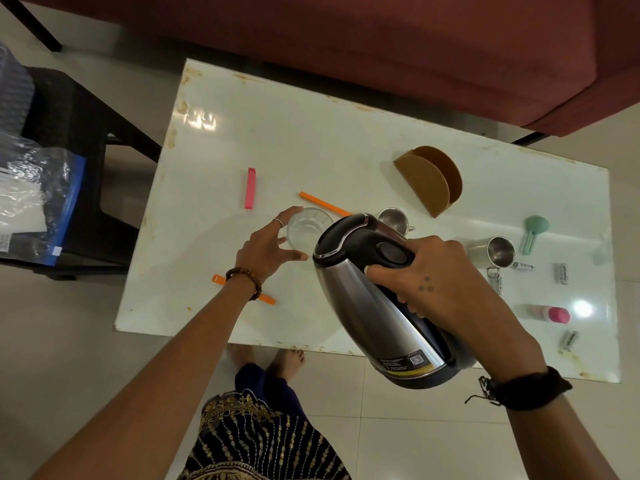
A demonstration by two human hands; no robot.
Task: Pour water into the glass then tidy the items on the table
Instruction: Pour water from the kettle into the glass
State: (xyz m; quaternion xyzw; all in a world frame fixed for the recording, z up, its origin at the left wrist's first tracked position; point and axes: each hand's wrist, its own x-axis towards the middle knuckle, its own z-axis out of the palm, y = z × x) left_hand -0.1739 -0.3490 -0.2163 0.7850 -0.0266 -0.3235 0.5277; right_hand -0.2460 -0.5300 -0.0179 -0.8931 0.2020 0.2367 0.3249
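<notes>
Tilted kettle (377, 306) hiding glass (306, 230) rim

Home living room, by the look of it. Low white table (346, 140), glossy top, edges chipped and rust-stained, standing on pale tiled floor (398, 427). A dark red sofa (381, 46) runs along the far side of it. To the left, a black plastic chair (86, 140) piled with clear plastic bags (31, 188).

Household clutter on the tabletop: electric kettle (377, 306), steel cups (491, 251), brown napkin holder (431, 180), pink and orange bag clips (250, 188), batteries (560, 273). The person stands barefoot, bare feet (289, 362) showing under the near table edge.
</notes>
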